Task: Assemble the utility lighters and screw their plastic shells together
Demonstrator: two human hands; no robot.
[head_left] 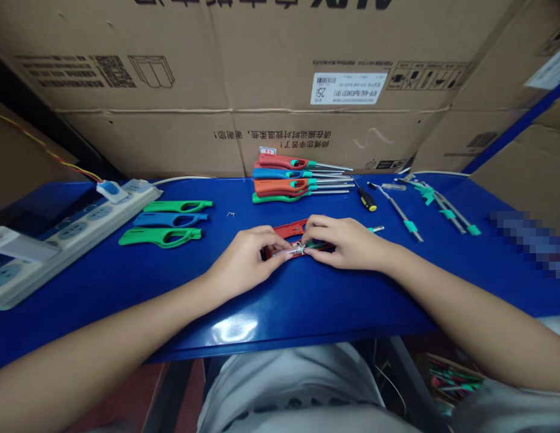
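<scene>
Closed around the left end of a red half-shell [269, 253], my left hand [246, 258] lays its thumb against a clear tube [294, 249] in the shell; my right hand [349, 242] is bunched at the tube's right end, thumb and forefinger almost meeting at a small pale fitting [299, 247], though I cannot tell whether they pinch it or only touch it. Taking the red half-shell as landmark, the clear tube lies along it, beside my left thumb and just left of my right fingertips; a second red piece [290, 230] lies close behind it, partly covered by my right fingers; a thin metal rod tip [378, 228] shows to its right, past my right hand. I judge the shell to be light, stiff, smooth plastic, best held by its outer edges; the tube looks hard and slick, likely to roll or crack if squeezed, so a gentle grip along its length should suit; the pale fitting seems the most delicate, a matter for fingertips only. Well left of the red half-shell lie three green and blue handle casings [148, 219]; beyond it rests a stack of stick lighters [280, 187]; beyond it and to the right lies a yellow-and-black screwdriver [367, 199].
</scene>
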